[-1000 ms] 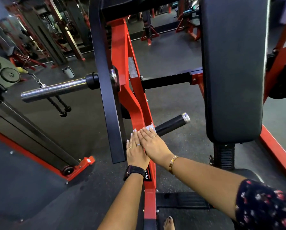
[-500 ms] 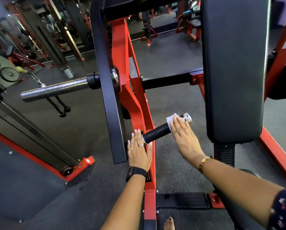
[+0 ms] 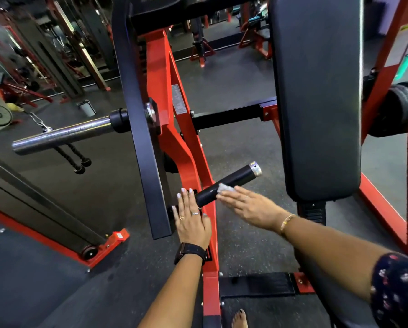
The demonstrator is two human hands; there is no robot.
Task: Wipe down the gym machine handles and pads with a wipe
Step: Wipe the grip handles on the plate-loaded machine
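The right hand (image 3: pixel 248 207), fingers straight, presses the small crumpled white wipe (image 3: pixel 225 187) against the black cylindrical handle (image 3: pixel 242 174). The left hand (image 3: pixel 192 221) lies flat on the red steel frame (image 3: pixel 188 147). Unpinched, the wipe may slip off and drop.

I see dim, soft light; pale sheen down tall black vinyl back pad (image 3: pixel 316 102); right hand (image 3: pixel 245 204) motion-blurred; edges bowed.
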